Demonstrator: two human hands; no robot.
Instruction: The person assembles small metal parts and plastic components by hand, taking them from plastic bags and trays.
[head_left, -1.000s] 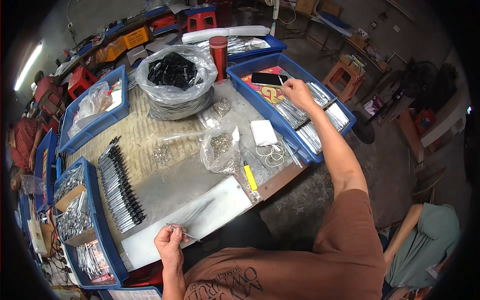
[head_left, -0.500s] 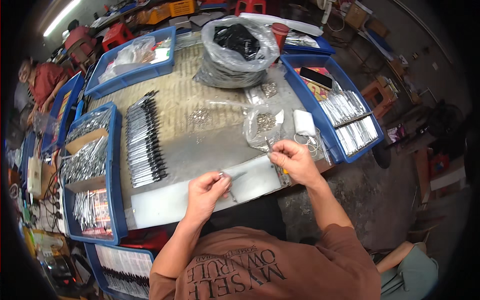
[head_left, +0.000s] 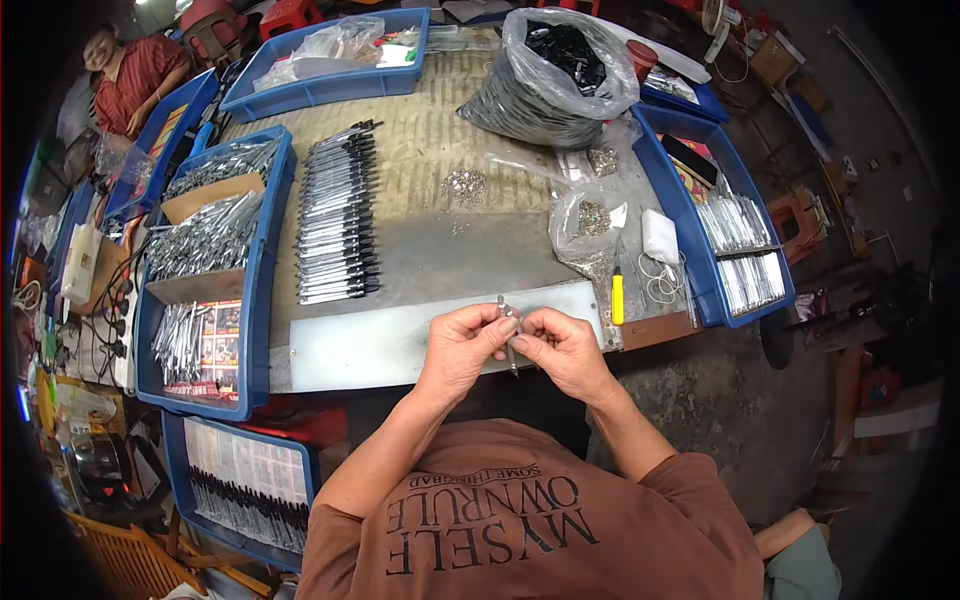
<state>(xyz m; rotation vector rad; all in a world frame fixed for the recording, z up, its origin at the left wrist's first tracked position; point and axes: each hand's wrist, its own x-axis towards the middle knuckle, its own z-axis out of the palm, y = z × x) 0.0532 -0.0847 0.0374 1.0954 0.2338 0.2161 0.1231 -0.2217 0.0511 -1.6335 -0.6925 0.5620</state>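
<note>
My left hand (head_left: 464,348) and my right hand (head_left: 564,352) meet above a pale white board (head_left: 370,340) at the table's near edge. Between them stands a slim silver pen (head_left: 513,358), gripped by the thumb and fingers of my left hand. The right fingertips are closed against the same pen; whether they also pinch a small part is hidden. Left of the board, a row of silver pens with black ends (head_left: 340,215) lies neatly side by side. A yellow-handled screwdriver (head_left: 617,300) rests just to the right of my hands.
A blue bin (head_left: 262,330) at left holds metal pen parts; another blue bin (head_left: 789,300) at right holds silver ones and a phone (head_left: 690,160). Small metal pieces (head_left: 466,184) lie mid-table. A plastic bag of black parts (head_left: 530,115) stands behind. Another person (head_left: 140,75) sits far left.
My hands, apart before, have come together at the pen. The right hand moved left and nearer, uncovering the screwdriver. The whole view has shifted.
</note>
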